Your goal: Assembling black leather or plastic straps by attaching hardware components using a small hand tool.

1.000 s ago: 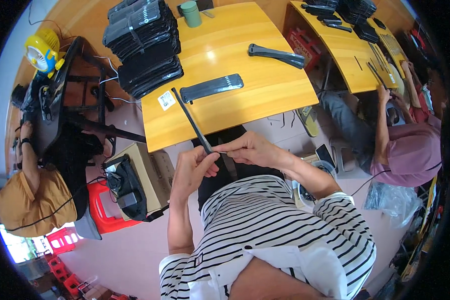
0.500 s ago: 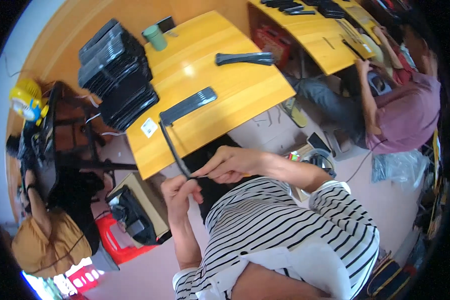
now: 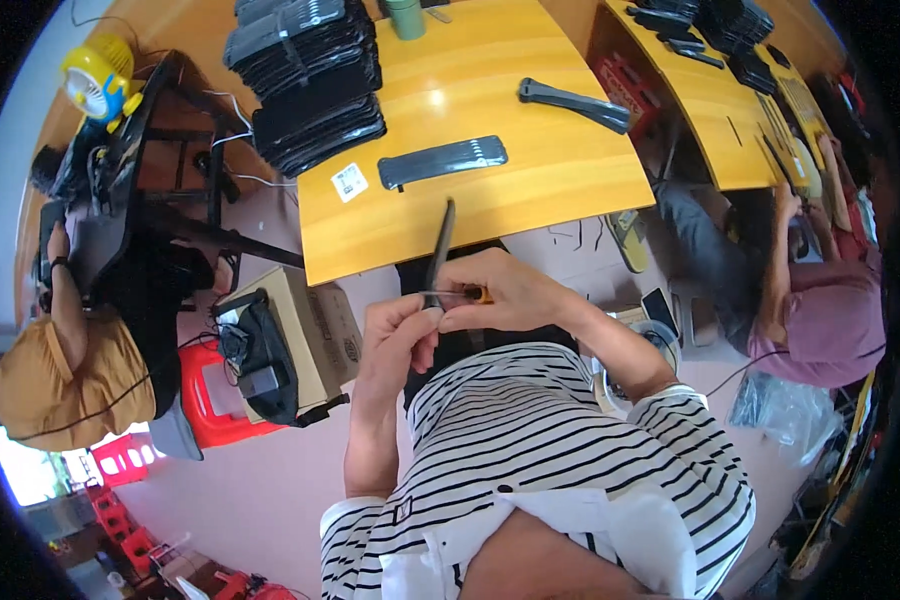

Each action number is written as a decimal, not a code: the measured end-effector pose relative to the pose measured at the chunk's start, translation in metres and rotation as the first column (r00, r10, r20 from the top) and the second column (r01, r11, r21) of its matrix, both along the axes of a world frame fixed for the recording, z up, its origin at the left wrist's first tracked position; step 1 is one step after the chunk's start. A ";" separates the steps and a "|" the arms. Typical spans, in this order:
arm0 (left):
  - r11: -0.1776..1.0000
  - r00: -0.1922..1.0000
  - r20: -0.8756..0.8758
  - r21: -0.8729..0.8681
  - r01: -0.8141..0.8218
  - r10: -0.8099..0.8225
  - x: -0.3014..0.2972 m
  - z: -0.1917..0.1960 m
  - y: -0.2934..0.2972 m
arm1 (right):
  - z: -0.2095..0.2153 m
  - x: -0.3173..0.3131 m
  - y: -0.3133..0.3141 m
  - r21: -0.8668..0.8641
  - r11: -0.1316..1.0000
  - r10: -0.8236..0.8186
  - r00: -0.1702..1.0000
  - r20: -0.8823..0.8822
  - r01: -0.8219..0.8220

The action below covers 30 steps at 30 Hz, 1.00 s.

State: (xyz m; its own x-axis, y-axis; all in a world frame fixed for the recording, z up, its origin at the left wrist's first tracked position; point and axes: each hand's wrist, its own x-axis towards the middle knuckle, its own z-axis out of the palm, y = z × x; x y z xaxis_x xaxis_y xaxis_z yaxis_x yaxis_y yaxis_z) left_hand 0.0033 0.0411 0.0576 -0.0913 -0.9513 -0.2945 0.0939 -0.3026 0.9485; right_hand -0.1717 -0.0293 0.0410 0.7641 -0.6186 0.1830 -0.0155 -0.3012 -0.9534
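Observation:
A narrow black strip (image 3: 441,250) rises from my hands, its free end over the front of the yellow table. My left hand (image 3: 395,338) pinches its lower end, close against my striped shirt. In my right hand (image 3: 510,290) is a thin metal tool with an orange handle (image 3: 483,295); its shaft lies across the strip, and its exact kind I cannot make out. Both hands meet at the strip's lower end, fingers closed. Beyond them on the table is a flat black packet (image 3: 445,162), with a black strap bundle (image 3: 575,105) farther right.
A tall stack of black packets (image 3: 320,130) and a green cup (image 3: 405,20) stand on the yellow table (image 3: 490,75). A white label (image 3: 350,182) lies near its left edge. A cardboard box (image 3: 320,340) is on the floor at left. People sit on both sides.
The strip's far end has come away from beside the packet and now points up more steeply. My right hand has turned, showing the tool's orange handle. The whole view has shifted.

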 end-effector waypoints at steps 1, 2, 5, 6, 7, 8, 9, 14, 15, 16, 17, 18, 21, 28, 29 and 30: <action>0.998 0.997 -0.057 0.009 0.061 -0.061 0.000 0.000 0.000 | -0.001 -0.001 -0.001 -0.002 0.999 0.050 0.999 0.014 -0.050; 0.999 0.997 -0.056 0.009 0.054 -0.053 0.001 -0.001 0.000 | 0.000 -0.002 -0.002 -0.002 0.998 0.057 0.998 0.015 -0.057; 0.990 0.986 -0.106 0.037 0.134 -0.130 0.000 -0.003 0.000 | 0.002 -0.007 -0.002 -0.026 0.990 0.137 0.991 0.006 -0.137; 0.988 0.982 -0.124 0.033 0.149 -0.144 -0.002 -0.005 0.001 | -0.001 -0.009 -0.001 0.025 0.986 0.163 0.985 0.049 -0.164; 0.987 0.977 -0.140 0.022 0.162 -0.157 -0.004 -0.005 0.004 | -0.002 -0.010 0.003 0.068 0.979 0.188 0.978 0.092 -0.194; 0.986 0.977 -0.141 0.017 0.163 -0.159 -0.006 -0.009 0.007 | -0.002 -0.009 0.008 0.063 0.979 0.187 0.978 0.089 -0.193; 0.989 0.965 -0.220 -0.042 0.141 -0.146 -0.009 -0.014 0.009 | -0.003 -0.008 0.015 0.198 0.968 0.127 0.981 0.149 -0.155; 0.984 0.701 -0.691 -0.134 0.116 -0.177 -0.025 -0.025 0.009 | -0.010 -0.007 0.027 0.816 0.388 -0.175 0.834 0.523 -0.430; 0.984 0.656 -0.733 -0.126 0.126 -0.178 -0.025 -0.025 0.008 | -0.010 -0.003 0.029 0.792 0.391 -0.224 0.787 0.575 -0.468; 0.985 0.656 -0.734 -0.123 0.124 -0.174 -0.022 -0.024 0.007 | -0.010 -0.004 0.029 0.794 0.388 -0.223 0.788 0.574 -0.469; 0.984 0.865 -0.469 -0.099 0.150 -0.180 -0.016 -0.020 0.006 | -0.010 -0.005 0.028 0.773 0.594 -0.186 0.897 0.402 -0.223; 0.983 0.973 -0.148 -0.068 0.168 -0.176 -0.013 -0.019 0.004 | -0.010 -0.005 0.027 0.646 0.764 -0.196 0.959 0.205 0.018; 0.983 0.982 0.065 -0.035 0.182 -0.180 -0.014 -0.017 0.005 | -0.018 -0.003 0.024 0.621 0.783 -0.144 0.962 0.232 -0.032; 0.985 0.995 0.016 0.142 0.098 -0.102 -0.015 -0.025 0.006 | -0.021 0.010 0.032 -0.243 0.896 -0.377 0.926 0.026 0.372; 0.988 0.994 0.026 0.110 0.106 -0.109 -0.017 -0.029 0.002 | -0.026 0.010 0.032 -0.243 0.875 -0.424 0.905 0.031 0.418; 0.993 0.995 0.033 0.075 0.092 -0.094 -0.021 -0.030 -0.005 | -0.033 0.011 0.028 -0.243 0.853 -0.469 0.883 0.036 0.463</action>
State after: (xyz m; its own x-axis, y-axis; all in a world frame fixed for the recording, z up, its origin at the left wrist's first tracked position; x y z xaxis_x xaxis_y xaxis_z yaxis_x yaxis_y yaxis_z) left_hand -0.0180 0.0366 0.0280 -0.1662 -0.9149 -0.3678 0.0276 -0.3772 0.9257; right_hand -0.1607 -0.0014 0.0082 0.4033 -0.8432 0.3554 -0.2322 -0.4699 -0.8516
